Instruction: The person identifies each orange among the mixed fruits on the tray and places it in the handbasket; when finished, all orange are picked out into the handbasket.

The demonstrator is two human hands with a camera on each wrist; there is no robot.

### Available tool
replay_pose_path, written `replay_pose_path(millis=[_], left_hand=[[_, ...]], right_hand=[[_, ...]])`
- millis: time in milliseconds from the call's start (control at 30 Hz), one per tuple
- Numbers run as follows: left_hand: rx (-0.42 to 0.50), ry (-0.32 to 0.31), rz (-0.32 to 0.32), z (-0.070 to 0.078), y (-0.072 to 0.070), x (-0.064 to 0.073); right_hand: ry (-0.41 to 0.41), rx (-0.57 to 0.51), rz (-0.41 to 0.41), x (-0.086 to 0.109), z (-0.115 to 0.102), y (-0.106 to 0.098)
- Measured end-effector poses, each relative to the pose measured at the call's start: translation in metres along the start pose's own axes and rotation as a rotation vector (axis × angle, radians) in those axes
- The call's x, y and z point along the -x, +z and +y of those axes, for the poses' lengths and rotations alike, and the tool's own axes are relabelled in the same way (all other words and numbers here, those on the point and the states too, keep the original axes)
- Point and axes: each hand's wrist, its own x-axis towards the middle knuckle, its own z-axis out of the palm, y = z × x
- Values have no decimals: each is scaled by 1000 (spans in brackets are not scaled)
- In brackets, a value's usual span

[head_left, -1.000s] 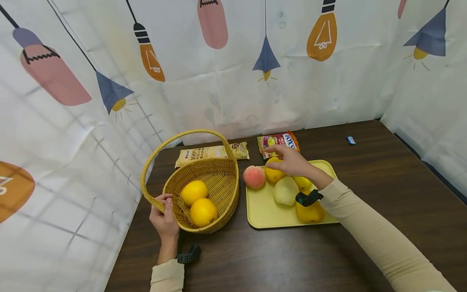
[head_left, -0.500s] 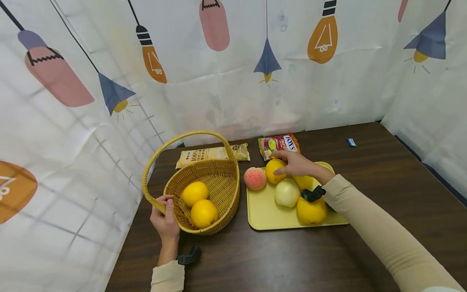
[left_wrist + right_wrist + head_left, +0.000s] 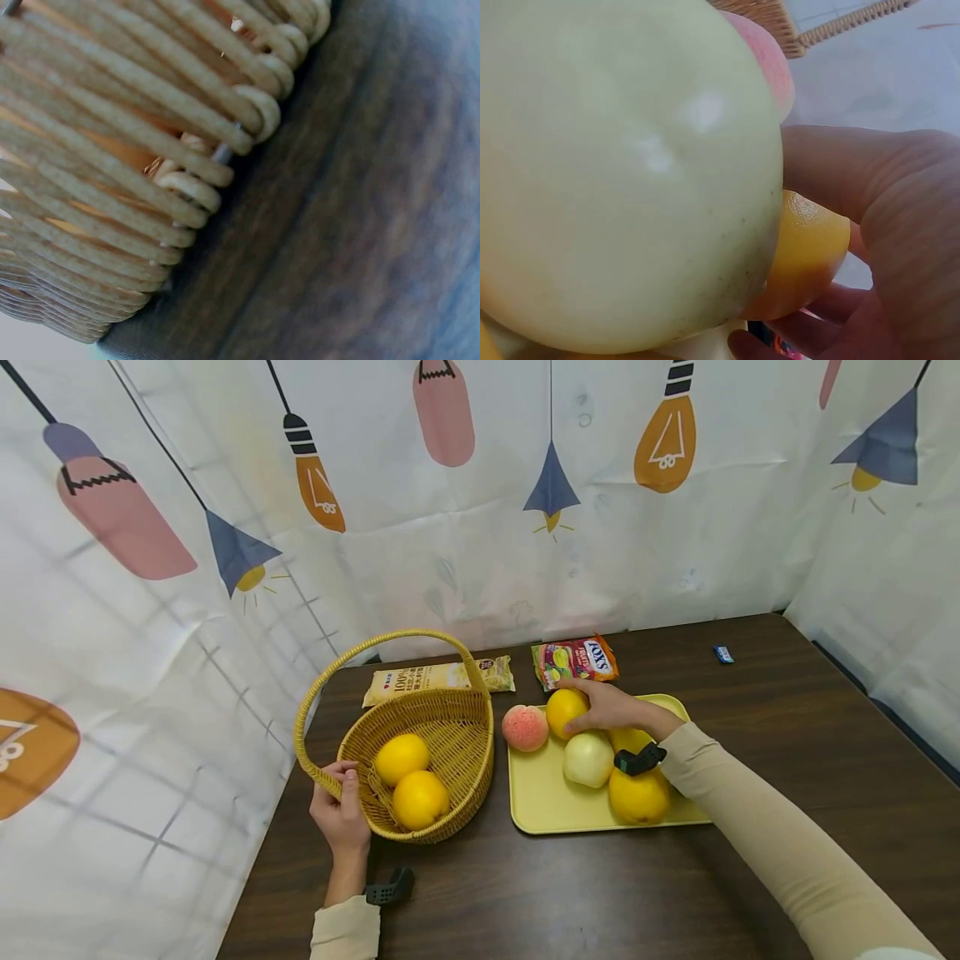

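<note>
My left hand (image 3: 341, 814) grips the left rim of a wicker basket (image 3: 461, 752), where its tall handle joins. Two yellow-orange fruits (image 3: 418, 799) lie inside. The weave (image 3: 112, 157) fills much of the left wrist view. At the back of a yellow tray (image 3: 546, 810), my right hand (image 3: 609, 703) holds an orange (image 3: 564, 712), thumb on the near side and fingers behind. A round pale green fruit (image 3: 588, 760) sits just in front of it and hides part of the orange (image 3: 810, 247) in the right wrist view. A pink peach (image 3: 524, 728) lies to its left.
A larger yellow fruit (image 3: 639, 797) lies on the tray under my right wrist, with another yellow fruit (image 3: 628, 739) partly hidden behind it. Along the table's back are a yellow packet (image 3: 420, 680), a red candy bag (image 3: 576, 660) and a small blue wrapper (image 3: 723, 653).
My right hand has come down from above the tray, and its fingers have closed round the orange. My left hand stays on the basket's rim.
</note>
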Motion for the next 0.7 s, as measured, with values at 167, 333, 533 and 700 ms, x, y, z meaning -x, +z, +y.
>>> replay_pose_path(millis=[167, 333, 533, 700], left_hand=[[8, 5, 3, 0, 1, 0], [0, 4, 2, 0, 0, 1], [-5, 0, 1, 0, -1, 1], [13, 2, -2, 0, 0, 0]], right_hand=[[-17, 16, 15, 0, 1, 1], [-49, 48, 33, -1, 2, 2], [-44, 107, 83, -1, -3, 0], [11, 100, 146, 1, -12, -5]])
